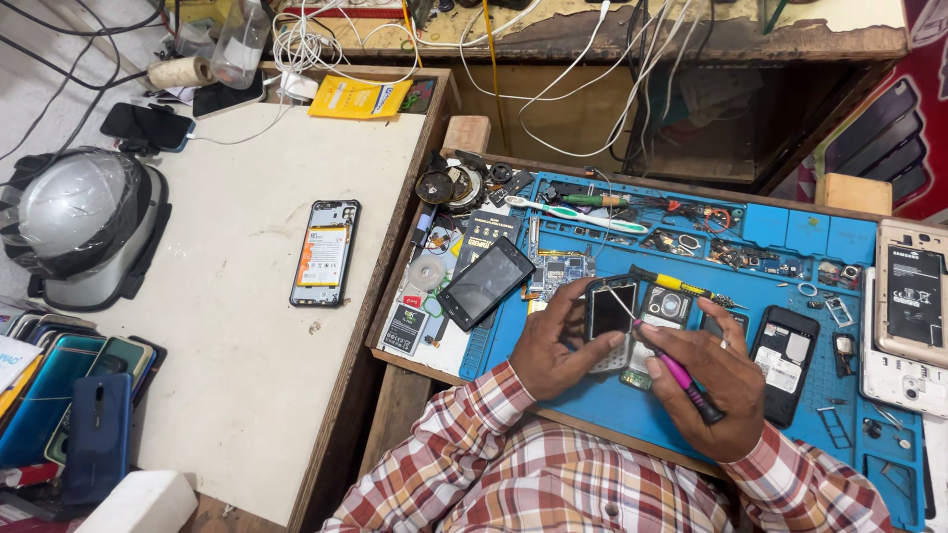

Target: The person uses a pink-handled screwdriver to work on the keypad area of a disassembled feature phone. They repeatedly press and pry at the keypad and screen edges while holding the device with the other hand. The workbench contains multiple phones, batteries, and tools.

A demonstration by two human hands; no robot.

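A: Left hand [553,347] first — state?

B: Curled round small keypad phone [612,324], thumb and fingers clamping its sides, holding it just over blue repair mat [592,410]. Screen side up.

A: Right hand [713,390]?

B: Pinched on pink-handled tool [681,377], thin tip laid across the phone's face near its top edge. Judging by that: phone is in hand and tool is on it, but housing looks unopened; opening and anything inside is left.

A: Nearby items?

B: Bare circuit board w/ camera ring [664,314] just beside phone; yellow-handled screwdriver [681,287] behind it. Black phone, back off [783,360], right of the tool hand. Black touchscreen phone [485,282] left, tilted.

A: Further out?

B: Toothbrush [578,213] at mat's far edge, small parts around it. White phone shell w/ battery [910,314] far right. Phone w/ yellow battery showing [325,253] on white tabletop [227,326]. Silver helmet [81,222] far left.

A: Unclear?

B: Tool tip type — too thin to tell. Whether tip is under the phone's edge or only on it, can't tell. Palm hides keypad's lower half. Phone stack bottom left cut by frame.
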